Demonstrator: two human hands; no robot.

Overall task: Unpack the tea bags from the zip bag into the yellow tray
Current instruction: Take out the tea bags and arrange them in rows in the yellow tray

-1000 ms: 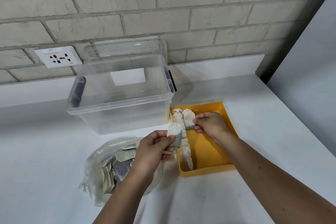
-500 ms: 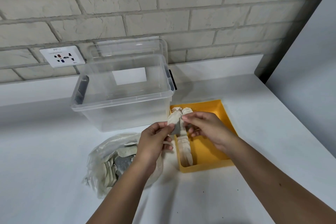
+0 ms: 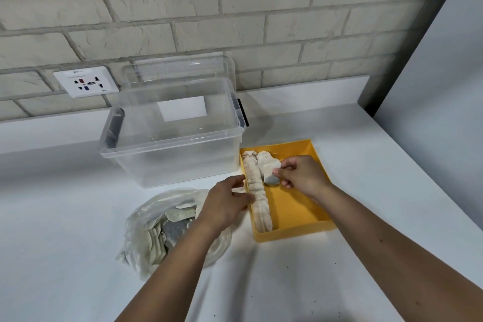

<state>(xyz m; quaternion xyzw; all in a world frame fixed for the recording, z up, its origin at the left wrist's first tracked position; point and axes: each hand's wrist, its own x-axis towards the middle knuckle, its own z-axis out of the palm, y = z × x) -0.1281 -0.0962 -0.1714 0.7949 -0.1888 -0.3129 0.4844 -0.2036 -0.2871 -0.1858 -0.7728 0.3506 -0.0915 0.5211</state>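
Zip bag (image 3: pixel 146 230): one, nearest the person, down-left of the grip; several tea bags inside, too jumbled to count.
Left hand (image 3: pixel 227 198): loose, empty, left of the grip by the tray wall.
Right hand (image 3: pixel 300 175): pinches one tea bag (image 3: pixel 270 178) low over the yellow tray (image 3: pixel 295 206).
Placing: best laid flat, overlapping the lone bag (image 3: pixel 264 162) just beyond the grip, parallel to the row (image 3: pixel 257 198).
Counts: one row, overlapped, number unclear; one tray; one clear box (image 3: pixel 170 159) beyond-left.
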